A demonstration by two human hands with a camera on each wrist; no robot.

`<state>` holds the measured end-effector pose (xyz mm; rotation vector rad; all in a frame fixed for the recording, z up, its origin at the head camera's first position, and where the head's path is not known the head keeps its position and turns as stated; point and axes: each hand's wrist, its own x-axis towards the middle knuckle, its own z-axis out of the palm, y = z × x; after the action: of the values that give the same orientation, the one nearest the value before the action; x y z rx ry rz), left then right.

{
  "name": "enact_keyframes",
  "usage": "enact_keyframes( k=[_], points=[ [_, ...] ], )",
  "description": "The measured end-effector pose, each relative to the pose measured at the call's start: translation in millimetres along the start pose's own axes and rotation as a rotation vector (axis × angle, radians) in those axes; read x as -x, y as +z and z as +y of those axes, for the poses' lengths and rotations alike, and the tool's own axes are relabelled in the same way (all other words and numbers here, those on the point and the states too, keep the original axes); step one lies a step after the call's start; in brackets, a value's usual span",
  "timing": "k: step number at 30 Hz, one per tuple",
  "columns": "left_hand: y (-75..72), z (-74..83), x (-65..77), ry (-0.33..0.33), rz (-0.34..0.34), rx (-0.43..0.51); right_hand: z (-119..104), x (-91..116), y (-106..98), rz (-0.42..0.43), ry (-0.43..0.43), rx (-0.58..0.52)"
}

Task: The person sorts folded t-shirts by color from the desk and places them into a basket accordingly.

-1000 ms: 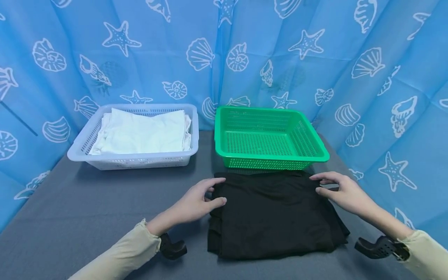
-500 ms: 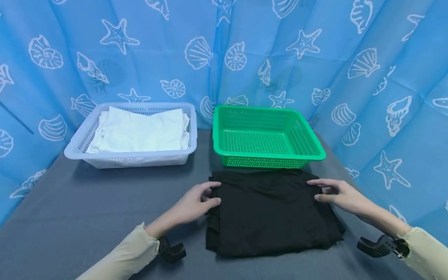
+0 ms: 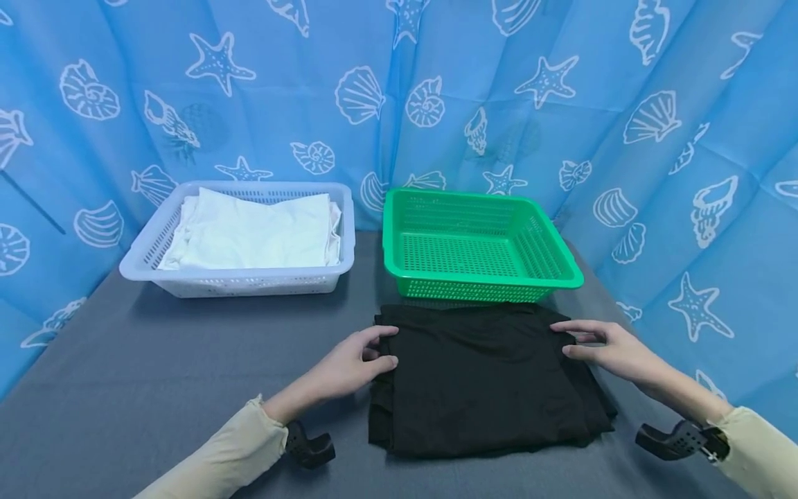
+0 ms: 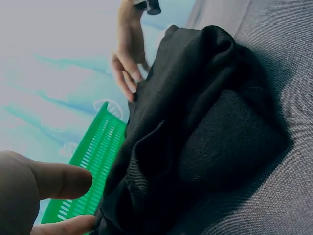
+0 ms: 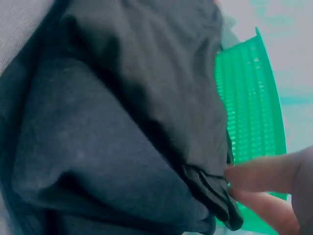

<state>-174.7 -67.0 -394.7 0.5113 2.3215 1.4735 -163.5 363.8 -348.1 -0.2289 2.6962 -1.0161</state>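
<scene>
Folded black garments [image 3: 486, 381] lie stacked on the grey cloth in front of me, with loose layers showing at both sides. At the stack's far left corner is my left hand [image 3: 349, 364], its forefinger and thumb spread apart along the edge. My right hand [image 3: 607, 346] is at the far right corner in a similar pose, forefinger and thumb apart. In the right wrist view its fingertips [image 5: 244, 176] touch the edge of the black fabric [image 5: 161, 107]. The left wrist view shows thick folds of the fabric [image 4: 195, 122] beside the left thumb. The lower fingers are partly hidden.
A green basket [image 3: 483, 283] stands right behind the black stack. To its left, a white basket [image 3: 249, 281] holds folded white cloth [image 3: 255, 232]. A blue shell-patterned curtain [image 3: 312, 83] rises behind and to the right. The grey tablecloth [image 3: 218, 346] covers the surface.
Both hands have settled slightly nearer to me at the stack's corners, with little other movement. The head view shifts a little; baskets and black garments stay in place.
</scene>
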Motion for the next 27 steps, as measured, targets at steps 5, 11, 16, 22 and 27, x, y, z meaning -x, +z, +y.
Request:
enact_keyframes(
  k=[5,11,16,22,27],
  points=[
    [1.2,-1.8,-1.0,0.052,0.038,0.01,-1.9,-0.9,9.3,0.206,-0.064,0.149],
    [1.9,-0.2,-1.7,0.117,0.153,0.057,-1.5,-4.8,13.4,0.2,-0.132,0.055],
    [-0.4,3.3,-1.5,0.16,0.155,0.154,-0.9,-8.1,12.9,0.006,-0.13,-0.137],
    [-3.0,5.1,-0.7,0.024,0.098,0.077,-0.9,-9.3,10.0,-0.034,-0.091,-0.217],
    [-1.0,2.3,-0.6,0.019,0.097,0.013,-2.4,-10.6,10.5,-0.065,-0.071,-0.248]
  ],
)
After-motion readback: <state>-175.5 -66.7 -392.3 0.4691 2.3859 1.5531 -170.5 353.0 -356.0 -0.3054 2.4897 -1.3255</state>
